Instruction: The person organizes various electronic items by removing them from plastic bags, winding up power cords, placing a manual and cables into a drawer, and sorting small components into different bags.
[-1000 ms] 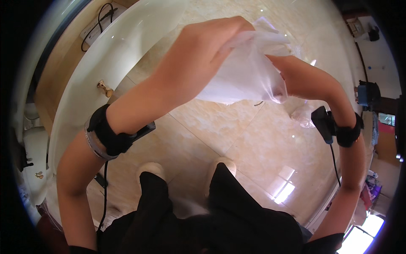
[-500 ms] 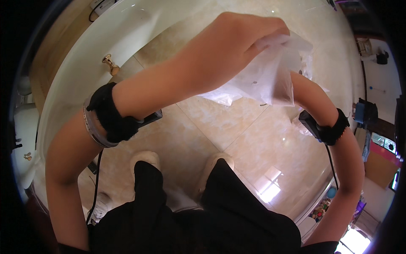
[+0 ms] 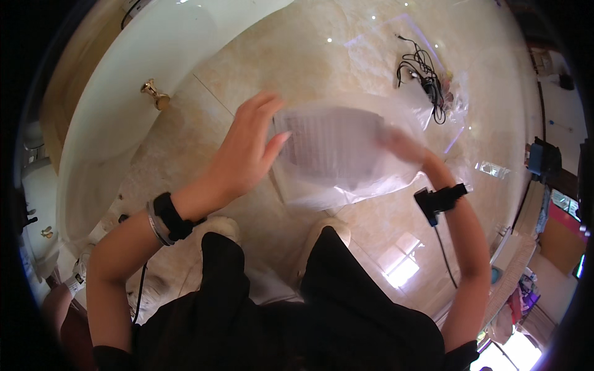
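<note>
A translucent plastic bag [image 3: 328, 196] spreads out above the floor in front of me. Within or behind its film shows a pale grey, ribbed, box-like thing [image 3: 334, 145], blurred, whose kind I cannot make out. My left hand [image 3: 250, 139] is just left of it, thumb and fingers apart and nothing in the grasp. At the right end of the ribbed thing, my right hand [image 3: 405, 145] looks closed on it, with its fingertips smeared and partly veiled by the plastic.
A white bathtub [image 3: 102, 154] with gold-coloured feet [image 3: 154, 94] curves along the left. Past the bag, a tangle of black cable [image 3: 427, 80] lies on the glossy tiled floor, near crumpled clear plastic [image 3: 458, 105]. My shoes stand below the bag. Black straps with small devices circle both wrists.
My left hand has let go of the plastic, opened, and moved left and nearer to me. My right hand has come into sight, and the ribbed thing now shows.
</note>
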A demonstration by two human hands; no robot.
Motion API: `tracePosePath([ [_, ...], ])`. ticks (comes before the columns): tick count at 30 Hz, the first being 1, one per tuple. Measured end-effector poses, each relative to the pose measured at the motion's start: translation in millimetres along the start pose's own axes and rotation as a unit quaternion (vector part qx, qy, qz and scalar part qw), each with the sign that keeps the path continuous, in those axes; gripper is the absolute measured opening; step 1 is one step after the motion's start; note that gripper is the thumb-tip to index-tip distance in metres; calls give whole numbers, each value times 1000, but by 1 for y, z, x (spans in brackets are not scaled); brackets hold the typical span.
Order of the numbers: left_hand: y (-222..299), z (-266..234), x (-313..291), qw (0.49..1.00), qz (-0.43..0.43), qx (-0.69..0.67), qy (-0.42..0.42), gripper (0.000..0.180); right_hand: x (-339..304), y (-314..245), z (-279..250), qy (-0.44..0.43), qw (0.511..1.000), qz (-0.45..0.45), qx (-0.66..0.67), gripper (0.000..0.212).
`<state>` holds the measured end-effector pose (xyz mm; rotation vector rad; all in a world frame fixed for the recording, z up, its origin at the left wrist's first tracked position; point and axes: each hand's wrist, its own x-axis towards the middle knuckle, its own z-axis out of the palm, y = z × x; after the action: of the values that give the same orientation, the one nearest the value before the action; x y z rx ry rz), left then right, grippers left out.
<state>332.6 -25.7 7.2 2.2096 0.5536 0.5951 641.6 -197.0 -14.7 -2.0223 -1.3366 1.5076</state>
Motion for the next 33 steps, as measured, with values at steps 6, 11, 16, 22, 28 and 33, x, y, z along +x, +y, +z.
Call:
tracePosePath([
  [6,-62,43,-53,918,-363,-136,-87,38,1,49,50,-1,994,70,87,34],
  [11,-74,62,-48,900,-373,-217,-58,26,3,60,69,27,999,10,37,29],
  [16,-89,66,-53,887,-407,-216,-25,20,-9,77,68,20,989,-53,139,29],
  [22,-79,68,-57,900,-397,-179,-27,16,-4,48,93,-80,994,55,39,32],
  [28,-73,71,-65,888,-393,-237,-27,31,-3,36,94,-158,986,40,-29,30],
  [33,-70,73,-64,865,-405,-292,-40,46,-20,53,100,-67,993,-41,83,33],
])
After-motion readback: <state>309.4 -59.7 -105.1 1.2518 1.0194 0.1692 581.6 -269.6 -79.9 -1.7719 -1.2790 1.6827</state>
